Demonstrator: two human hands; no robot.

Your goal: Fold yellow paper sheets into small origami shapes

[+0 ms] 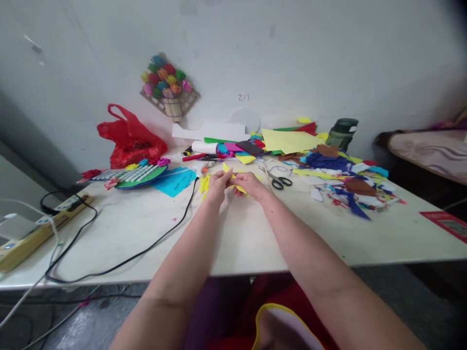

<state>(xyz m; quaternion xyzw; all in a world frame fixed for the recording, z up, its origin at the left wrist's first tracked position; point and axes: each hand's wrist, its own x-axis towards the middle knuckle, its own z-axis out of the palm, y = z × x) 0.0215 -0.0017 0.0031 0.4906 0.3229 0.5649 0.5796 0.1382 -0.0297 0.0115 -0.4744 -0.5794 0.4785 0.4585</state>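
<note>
A: Looking from the biggest thing down, you sit at the white table, and a black cable runs over its left part. At the far right there is a heap of paper scraps, and the scissors lie just beside your right hand.

B: And the thing in my hands?

A: It is a small yellow paper piece. You hold it above the table, in the middle, between both hands. Your left hand pinches its left part with closed fingers. Your right hand also has the fingers closed on the paper, on its right part.

B: How does it handle, in your opinion?

A: I judge it is very light and thin. It bends easily, and it keeps a crease when you press it. It is not slippery, but I think it can tear if you pull the two sides apart.

B: Where is a good place to take it?

A: Near the edges and the points, with the fingertips only, and with small pressure. More yellow scraps lie on the table just beside your left hand.
</note>
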